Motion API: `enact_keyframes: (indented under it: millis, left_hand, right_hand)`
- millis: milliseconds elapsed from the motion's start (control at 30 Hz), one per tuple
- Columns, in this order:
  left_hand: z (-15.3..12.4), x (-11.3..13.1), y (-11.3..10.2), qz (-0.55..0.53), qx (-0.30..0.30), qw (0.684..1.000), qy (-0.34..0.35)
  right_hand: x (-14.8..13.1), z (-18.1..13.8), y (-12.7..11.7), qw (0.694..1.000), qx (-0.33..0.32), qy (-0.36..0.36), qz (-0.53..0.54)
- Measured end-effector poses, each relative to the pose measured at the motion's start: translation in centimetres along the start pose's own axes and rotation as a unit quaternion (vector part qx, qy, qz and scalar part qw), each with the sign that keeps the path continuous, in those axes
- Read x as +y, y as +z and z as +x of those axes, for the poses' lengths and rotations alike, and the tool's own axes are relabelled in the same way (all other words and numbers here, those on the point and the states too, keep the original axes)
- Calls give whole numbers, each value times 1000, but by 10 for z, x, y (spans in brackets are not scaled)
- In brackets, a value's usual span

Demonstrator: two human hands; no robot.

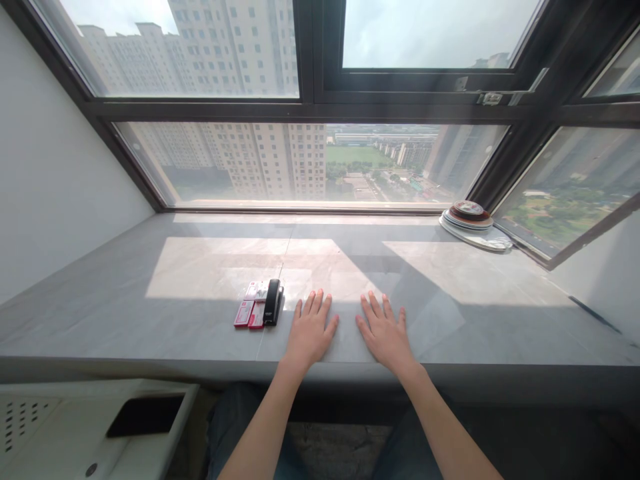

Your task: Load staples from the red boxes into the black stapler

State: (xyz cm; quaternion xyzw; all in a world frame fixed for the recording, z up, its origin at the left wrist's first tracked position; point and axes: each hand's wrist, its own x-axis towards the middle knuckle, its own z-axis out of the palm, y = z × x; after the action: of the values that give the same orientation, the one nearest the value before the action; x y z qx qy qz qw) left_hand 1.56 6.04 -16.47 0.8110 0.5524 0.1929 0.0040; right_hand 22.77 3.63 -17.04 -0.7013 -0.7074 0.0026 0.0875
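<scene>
Head view: stapler (272, 303) lengthwise toward window (310, 112).

Black stapler (271, 303) — pinkish-red and white boxes (244, 314) — pale grey windowsill (125, 327), faintly veined.

daylight enters through the dark-framed glass window (310, 112) behind the back edge of the grey, marble-patterned stone ledge (125, 327). bright sun patches cross the ledge's middle, cut by a diagonal shadow toward its right end; its front edge lies in softer shade. the pale cloudy sky (430, 33) is nearly washed out, and haze softens the beige high-rise buildings (240, 47). wide-angle stretch splays the window's side bars toward the upper corners.
</scene>
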Motion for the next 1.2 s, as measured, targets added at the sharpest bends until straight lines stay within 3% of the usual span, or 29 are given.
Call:
enact_keyframes:
  millis: [1200]
  left_hand:
    - [-2, -1, 0, -3, -1, 1000, 0]
  right_hand:
    - [0, 0, 1, 1000, 6, 1, -4]
